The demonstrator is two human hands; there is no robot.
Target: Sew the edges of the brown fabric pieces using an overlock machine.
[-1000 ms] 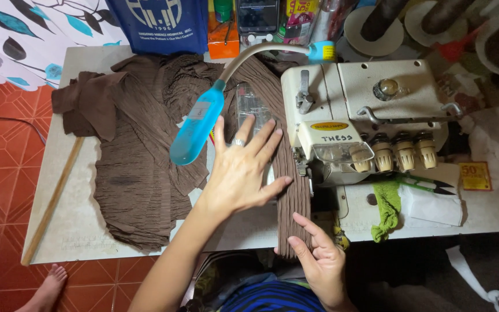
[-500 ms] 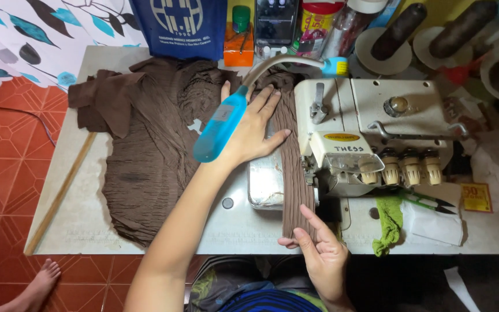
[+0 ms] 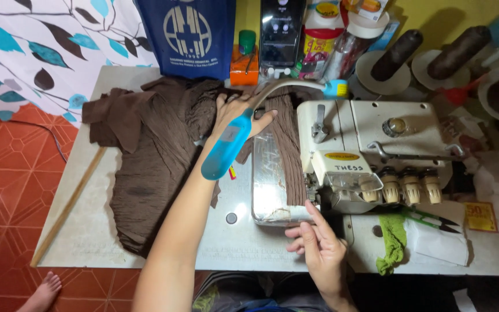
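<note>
Left hand (image 3: pixel 239 112) lies flat, fingers released, on the brown fabric (image 3: pixel 157 156) spread at ten o'clock on the tabletop (image 3: pixel 88 231). Right hand (image 3: pixel 317 249), fingers loose, touches the strip by the sewing machine (image 3: pixel 371 150).

1. A pale grey work table (image 3: pixel 88 242) fills the middle of the view, seen from above.
2. The floor (image 3: pixel 7 167) at left is orange-red patterned tile.
3. A white curtain (image 3: pixel 47 46) printed with teal and dark leaves hangs at upper left.
4. A yellow wall (image 3: pixel 440 14) runs behind the table.
</note>
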